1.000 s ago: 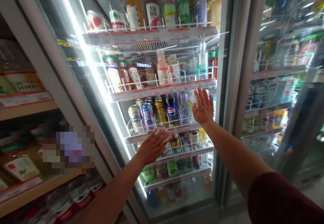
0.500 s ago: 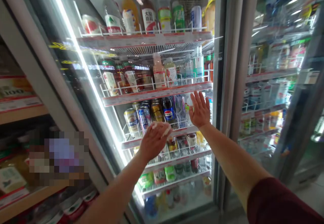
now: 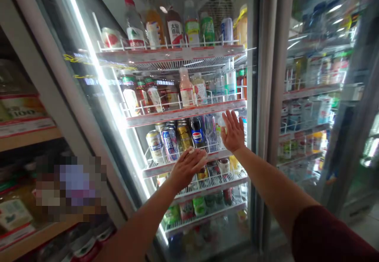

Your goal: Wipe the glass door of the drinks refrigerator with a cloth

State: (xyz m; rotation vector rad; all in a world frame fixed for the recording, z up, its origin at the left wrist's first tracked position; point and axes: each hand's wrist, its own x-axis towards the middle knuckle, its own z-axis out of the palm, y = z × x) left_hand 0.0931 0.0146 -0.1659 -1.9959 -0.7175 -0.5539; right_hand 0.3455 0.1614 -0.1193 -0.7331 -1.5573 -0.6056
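Note:
My left hand (image 3: 189, 166) lies against the glass door (image 3: 207, 236) of a lit drinks fridge, in front of the lower middle shelves. A crumpled white cloth (image 3: 203, 158) shows at its fingertips and under its edge; most of it is hidden beneath the fingers. To the right and a little higher, my right hand (image 3: 233, 131) rests flat on the glass, fingers stretched upward, holding nothing. Behind the pane, between the hands, stand a dark Pepsi bottle (image 3: 196, 132) and, further left, a blue can (image 3: 170, 141).
Several shelves of bottles and cans fill the fridge behind the glass, such as an orange drink bottle (image 3: 154, 29). A metal door frame (image 3: 268, 96) runs upright at the right, with another stocked fridge beyond. At the left is a wooden shelf (image 3: 29, 137) with packaged goods.
My left hand has slid a short way right across the glass with the white cloth. My right hand stays in about the same place, while the view has tilted up slightly.

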